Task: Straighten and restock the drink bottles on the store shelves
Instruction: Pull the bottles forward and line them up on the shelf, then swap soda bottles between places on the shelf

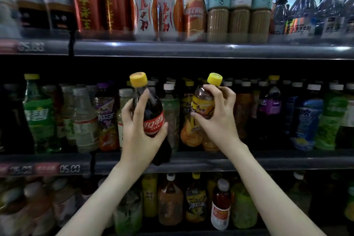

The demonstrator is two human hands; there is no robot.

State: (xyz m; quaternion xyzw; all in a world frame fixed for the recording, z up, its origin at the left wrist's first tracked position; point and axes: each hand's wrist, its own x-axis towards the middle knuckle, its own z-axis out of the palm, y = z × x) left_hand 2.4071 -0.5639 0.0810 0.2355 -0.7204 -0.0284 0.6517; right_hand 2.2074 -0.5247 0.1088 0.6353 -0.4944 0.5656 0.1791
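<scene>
My left hand point(140, 130) grips a dark cola bottle point(151, 113) with a red label and a yellow cap, held upright in front of the middle shelf point(191, 161). My right hand point(220, 115) holds an iced tea bottle point(204, 104) with a yellow label and yellow cap by its upper body, tilted slightly left. Both bottles are lifted clear of the shelf, in front of the row of standing bottles.
The middle shelf holds green soda bottles point(38, 117), clear bottles, orange tea bottles and blue bottles point(306, 120). The top shelf point(191, 50) carries red cans, coffee bottles point(239, 5) and water bottles. More bottles stand on the bottom shelf, among them a red tea bottle point(221, 205).
</scene>
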